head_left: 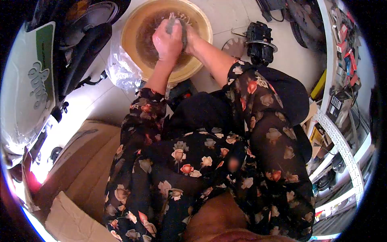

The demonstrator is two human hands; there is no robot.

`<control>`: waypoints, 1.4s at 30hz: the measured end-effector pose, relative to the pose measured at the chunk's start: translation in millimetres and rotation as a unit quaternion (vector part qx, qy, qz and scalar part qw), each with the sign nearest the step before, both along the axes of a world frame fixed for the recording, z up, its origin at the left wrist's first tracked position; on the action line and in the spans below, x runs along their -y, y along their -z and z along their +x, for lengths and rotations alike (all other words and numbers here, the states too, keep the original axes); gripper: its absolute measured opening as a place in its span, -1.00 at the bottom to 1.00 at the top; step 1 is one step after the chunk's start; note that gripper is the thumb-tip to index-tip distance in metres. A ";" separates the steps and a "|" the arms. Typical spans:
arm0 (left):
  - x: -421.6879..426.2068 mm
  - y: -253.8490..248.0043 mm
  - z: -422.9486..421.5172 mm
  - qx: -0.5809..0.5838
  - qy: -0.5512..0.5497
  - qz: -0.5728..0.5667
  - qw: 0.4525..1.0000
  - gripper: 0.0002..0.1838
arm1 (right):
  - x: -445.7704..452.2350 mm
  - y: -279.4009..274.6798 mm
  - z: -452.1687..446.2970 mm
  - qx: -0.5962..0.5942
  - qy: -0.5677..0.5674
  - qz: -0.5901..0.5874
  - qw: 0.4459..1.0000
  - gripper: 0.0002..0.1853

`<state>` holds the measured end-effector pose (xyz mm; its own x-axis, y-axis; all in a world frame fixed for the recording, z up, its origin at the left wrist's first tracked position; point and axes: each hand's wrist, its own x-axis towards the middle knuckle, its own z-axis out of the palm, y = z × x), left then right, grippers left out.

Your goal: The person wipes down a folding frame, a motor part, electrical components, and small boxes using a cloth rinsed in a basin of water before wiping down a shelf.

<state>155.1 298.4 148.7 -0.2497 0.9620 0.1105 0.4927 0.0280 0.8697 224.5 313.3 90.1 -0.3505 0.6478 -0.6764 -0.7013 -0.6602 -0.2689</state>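
Note:
Both my hands are together over a round yellow basin (205, 24) that holds murky water. My left hand (167, 40) is closed round a dark, wet item (176, 25), whose kind I cannot make out. Against the other side of the same item, my right hand (191, 40) is partly hidden behind it, its fingers mostly out of sight. Splashes show at the far side of the hands. Clear plastic wrap (122, 69) hangs over the basin's lower left rim.
A black motor-like part (259, 43) and a metal disc (234, 48) lie on the tiled floor right of the basin. Cardboard (80, 161) is at the lower left, a white shelf rack (338, 133) at the right. Black vehicle parts (86, 52) stand at the upper left.

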 end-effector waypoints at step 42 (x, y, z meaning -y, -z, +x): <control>10.2 132.1 -126.1 0.308 0.050 -0.108 0.944 -0.61 | -56.3 -43.7 64.8 0.529 -0.289 0.352 0.716 -0.62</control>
